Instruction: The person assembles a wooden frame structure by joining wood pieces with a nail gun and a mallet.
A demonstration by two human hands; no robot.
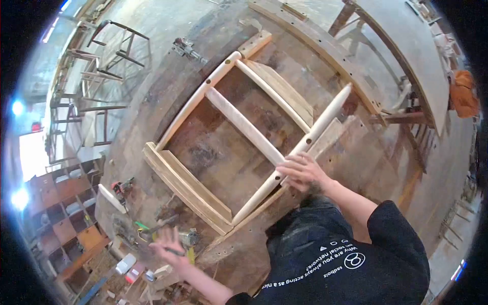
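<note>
A pale wooden chair frame (244, 127) lies flat on the worn workbench (213, 162), made of two round legs, cross rungs and curved slats. My right hand (302, 170) rests on the near round leg (305, 142) where a rung (246, 127) meets it, fingers spread and pressing flat. My left hand (168, 246) is at the bench's near left corner among tools, blurred, with its fingers closed around a thin dark tool (175, 250).
Hand tools and a red power tool (122, 185) lie on the bench's left corner. A clamp (185, 48) sits at the far edge. Unfinished chair frames (101, 76) stand on the floor at left, shelves (66, 213) below them, another bench (406, 46) at right.
</note>
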